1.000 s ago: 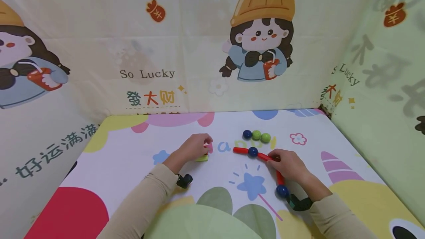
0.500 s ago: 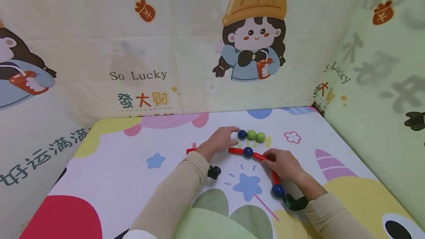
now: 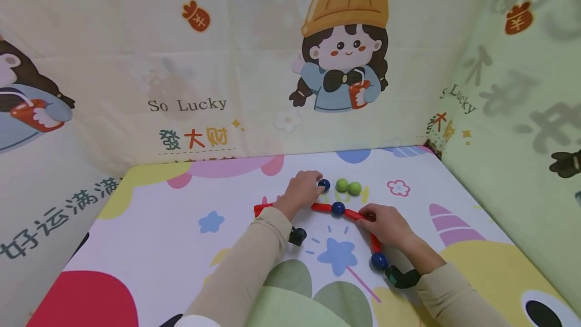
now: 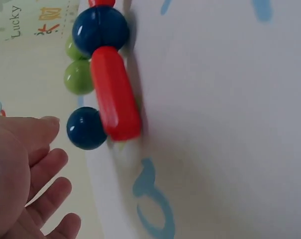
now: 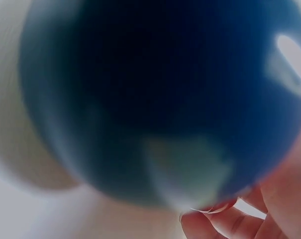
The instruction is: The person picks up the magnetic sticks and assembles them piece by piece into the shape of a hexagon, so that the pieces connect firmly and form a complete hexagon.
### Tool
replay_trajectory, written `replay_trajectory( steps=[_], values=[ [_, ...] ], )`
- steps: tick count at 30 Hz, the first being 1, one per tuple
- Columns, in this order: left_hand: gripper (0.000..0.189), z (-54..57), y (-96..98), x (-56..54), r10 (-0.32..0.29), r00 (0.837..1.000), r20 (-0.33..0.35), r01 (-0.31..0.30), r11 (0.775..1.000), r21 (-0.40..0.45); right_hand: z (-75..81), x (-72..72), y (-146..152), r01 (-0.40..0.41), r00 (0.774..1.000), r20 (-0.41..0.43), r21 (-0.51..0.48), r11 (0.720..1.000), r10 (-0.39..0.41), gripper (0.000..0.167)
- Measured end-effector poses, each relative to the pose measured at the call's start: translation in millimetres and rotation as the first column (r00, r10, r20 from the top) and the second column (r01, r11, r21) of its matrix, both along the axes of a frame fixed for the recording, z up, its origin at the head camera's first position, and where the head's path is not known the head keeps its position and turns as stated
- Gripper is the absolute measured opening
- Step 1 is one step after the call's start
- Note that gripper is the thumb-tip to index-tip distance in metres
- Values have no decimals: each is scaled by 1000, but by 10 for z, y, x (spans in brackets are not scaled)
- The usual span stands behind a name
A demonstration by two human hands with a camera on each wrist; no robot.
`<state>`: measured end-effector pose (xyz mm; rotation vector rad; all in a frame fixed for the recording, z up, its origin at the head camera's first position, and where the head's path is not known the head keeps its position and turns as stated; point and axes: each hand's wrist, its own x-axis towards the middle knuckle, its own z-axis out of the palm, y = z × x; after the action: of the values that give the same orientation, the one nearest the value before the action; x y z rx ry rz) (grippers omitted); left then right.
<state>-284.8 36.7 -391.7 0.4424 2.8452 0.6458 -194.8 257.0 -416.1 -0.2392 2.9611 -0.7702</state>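
A dark blue ball [image 3: 324, 185] sits between the thumb and index finger of my left hand [image 3: 299, 188], with a gap between it and two green balls [image 3: 348, 186]. In the left wrist view my thumb is close beside this blue ball [image 4: 86, 128]. My right hand [image 3: 388, 223] pinches a chain of red rods [image 3: 354, 214] near its bend; the fingers hide the joint there. One blue ball [image 3: 338, 209] links two rods, and another blue ball [image 3: 379, 261] ends the near rod. That near ball [image 5: 155, 99] fills most of the right wrist view, above my fingertips [image 5: 200, 226].
A red piece [image 3: 263, 209] lies left of the chain, partly behind my left wrist. Black wrist devices stick out under the left [image 3: 297, 236] and right [image 3: 401, 277] wrists. A printed cloth wall [image 3: 254, 90] stands behind the patterned table [image 3: 159, 226].
My left hand has moved right from the red and green pieces to the row of balls. The blue ball has come away leftward from the green ones. My right hand keeps its hold.
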Motion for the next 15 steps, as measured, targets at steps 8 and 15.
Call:
replay_trajectory(
  steps=[8,15],
  values=[
    [47,-42,-247,-65,-23,1000,5,23,1000,10,-8,9,16,6,1000,-11,2,1000,-6,28],
    [40,-115,-405,-33,-42,996,76,39,998,44,-1,14,2,-11,1000,-9,-9,1000,11,27]
  ],
)
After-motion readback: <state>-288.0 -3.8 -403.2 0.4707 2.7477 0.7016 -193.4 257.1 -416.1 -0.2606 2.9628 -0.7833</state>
